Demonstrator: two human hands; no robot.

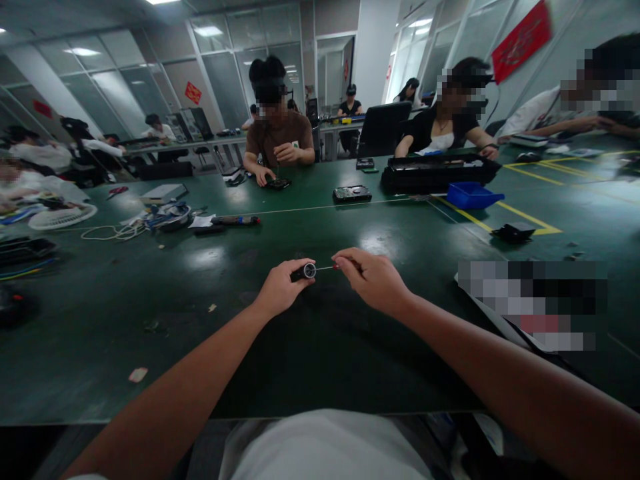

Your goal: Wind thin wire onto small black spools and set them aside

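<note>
My left hand [280,288] is closed around a small black cylindrical part [309,270] whose round end, with a pale ring, faces me. In my right hand [373,277] a thin screwdriver [326,268] is pinched by its red end. Its metal shaft lies nearly level and points left, reaching the ringed end of the part. Whether the tip sits inside or only touches the rim, I cannot tell. Both hands are held over the green table [320,360], near its middle.
Cables [167,217] and a dark pen-like tool [235,221] lie at the left. Farther back are an opened device [352,193], a long black housing [440,175] and a blue bin [474,195]. A small black part [513,232] lies right. A person in brown [280,137] works opposite.
</note>
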